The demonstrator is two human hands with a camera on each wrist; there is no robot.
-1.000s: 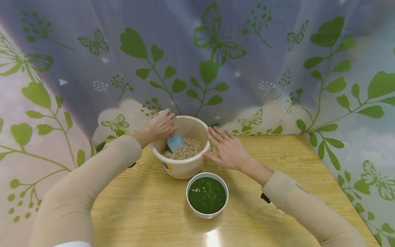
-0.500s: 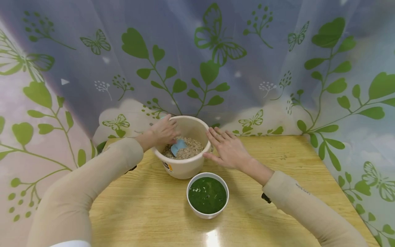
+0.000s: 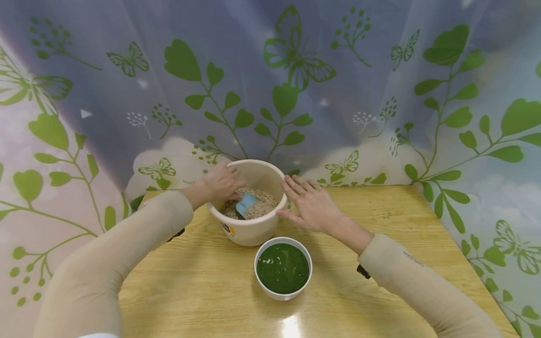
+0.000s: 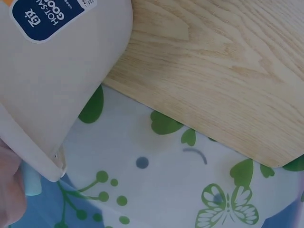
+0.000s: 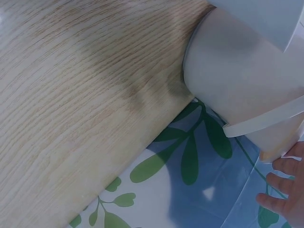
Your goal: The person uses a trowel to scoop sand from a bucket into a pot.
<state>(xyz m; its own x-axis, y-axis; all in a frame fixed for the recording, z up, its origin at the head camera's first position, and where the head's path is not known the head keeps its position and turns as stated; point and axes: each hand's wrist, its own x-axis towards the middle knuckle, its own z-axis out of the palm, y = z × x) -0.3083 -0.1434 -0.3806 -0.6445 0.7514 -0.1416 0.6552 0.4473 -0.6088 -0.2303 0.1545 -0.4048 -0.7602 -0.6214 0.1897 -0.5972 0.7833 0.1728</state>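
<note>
The left hand point(image 3: 221, 182) is curled round the handle of a blue scoop point(image 3: 246, 205), reaching over the far-left rim of the cream bucket point(image 3: 252, 233) so the blade can sit down in the pale grains point(image 3: 264, 206) inside. The right hand point(image 3: 312, 203) lies along the opposite rim, fingers straight and thumb apart, probably to steady the bucket against the scoop's push. The white bowl point(image 3: 282, 296) of dark green liquid point(image 3: 283, 268) stands on the tabletop point(image 3: 190, 286) just at the bucket's near side — perhaps to keep it within easy reach.

Compared with a second ago, the left hand sits lower and the blade is farther right and deeper, less of it showing — the handle end above the fist is now hidden in the head view. The right hand, bucket and bowl hold their places.
</note>
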